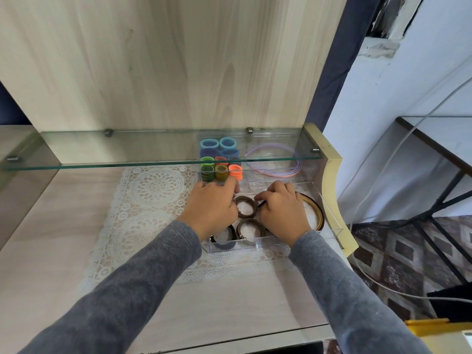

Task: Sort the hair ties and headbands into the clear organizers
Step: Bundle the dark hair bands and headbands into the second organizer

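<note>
A clear organizer (255,245) lies on the lace mat, and both my hands are inside it. My left hand (213,206) is curled over its left compartments; what its fingers hold is hidden. My right hand (282,209) pinches a thin dark hair tie (261,204). Brown hair ties (246,206) lie in rings between my hands, with another stack (249,227) nearer me. A black tie (224,242) sits at the front left. A brown headband (316,210) curves along the right compartment. Behind, colourful hair ties (221,162) and pastel headbands (273,159) fill a second organizer (304,175).
A glass shelf (127,164) juts out above the rear organizer, just beyond my hands. A white lace mat (150,200) covers the wooden tabletop (51,238). A cream side panel (332,185) bounds the right. White cables (383,149) hang beside a dark metal table frame (447,198).
</note>
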